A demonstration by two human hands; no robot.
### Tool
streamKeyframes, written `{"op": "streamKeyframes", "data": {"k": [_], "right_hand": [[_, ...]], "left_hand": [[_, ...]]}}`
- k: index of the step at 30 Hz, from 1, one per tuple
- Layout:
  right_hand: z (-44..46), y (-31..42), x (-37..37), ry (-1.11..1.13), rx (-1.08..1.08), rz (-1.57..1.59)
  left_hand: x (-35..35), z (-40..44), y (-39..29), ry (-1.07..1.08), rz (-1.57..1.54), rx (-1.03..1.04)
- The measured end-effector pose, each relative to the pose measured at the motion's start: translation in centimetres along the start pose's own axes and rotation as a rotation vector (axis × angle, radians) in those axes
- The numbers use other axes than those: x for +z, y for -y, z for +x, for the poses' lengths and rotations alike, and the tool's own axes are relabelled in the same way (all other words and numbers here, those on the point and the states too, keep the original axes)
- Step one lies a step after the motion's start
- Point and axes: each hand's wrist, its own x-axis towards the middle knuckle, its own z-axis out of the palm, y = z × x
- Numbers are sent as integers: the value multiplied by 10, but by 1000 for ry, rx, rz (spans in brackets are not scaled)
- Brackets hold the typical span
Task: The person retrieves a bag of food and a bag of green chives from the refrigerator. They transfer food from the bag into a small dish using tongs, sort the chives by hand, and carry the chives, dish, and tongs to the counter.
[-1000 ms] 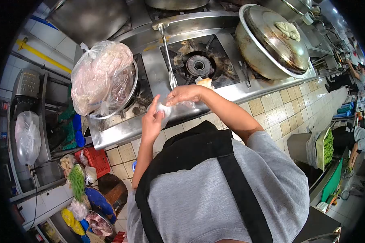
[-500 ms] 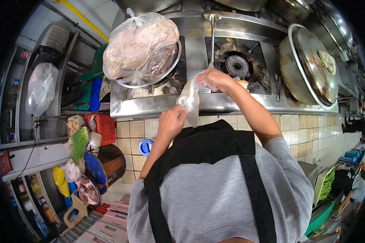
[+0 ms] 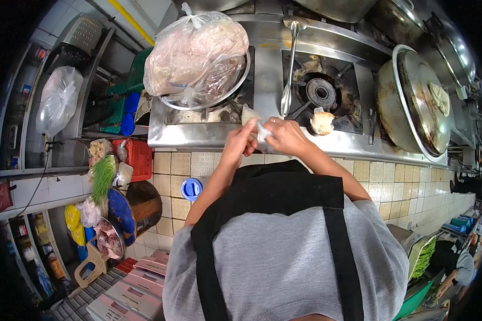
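A clear plastic bag (image 3: 262,131) is bunched between my two hands at the front edge of the stove. My left hand (image 3: 240,143) grips it from the left, and my right hand (image 3: 287,136) pinches it close by; what the bag contains, if anything, I cannot make out. Right of my hands, a pale lump with a browned top (image 3: 322,123) rests on the stove's front. Beyond them, a long-handled metal utensil (image 3: 288,80) lies across the steel between the burners. Up to the left, a large knotted clear bag of pale raw meat (image 3: 198,51) sits in a metal basin (image 3: 227,95).
A big lidded pot (image 3: 399,101) stands at the stove's right, near an unlit burner (image 3: 321,93). To the left are a red crate (image 3: 139,160), green stalks (image 3: 104,179) and a basin of meat (image 3: 108,239). A blue lid (image 3: 191,189) is on the tiled floor. Another person (image 3: 463,267) is far right.
My hands have come together, lower and nearer my body, gathering the stretched plastic bag between them. The pale lump, mostly hidden before, now shows fully. The view has shifted slightly.
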Motion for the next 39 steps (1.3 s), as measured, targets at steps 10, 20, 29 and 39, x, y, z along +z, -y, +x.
{"op": "streamKeyframes", "data": {"k": [10, 20, 29, 39], "right_hand": [[3, -34, 21, 169, 597, 914], [43, -35, -34, 980, 106, 315], [29, 23, 15, 1366, -43, 543], [-67, 185, 23, 1407, -533, 703]], "left_hand": [[10, 32, 45, 244, -594, 15], [6, -3, 74, 284, 9, 381], [39, -110, 115, -747, 861, 981], [83, -298, 169, -1726, 1026, 591]]}}
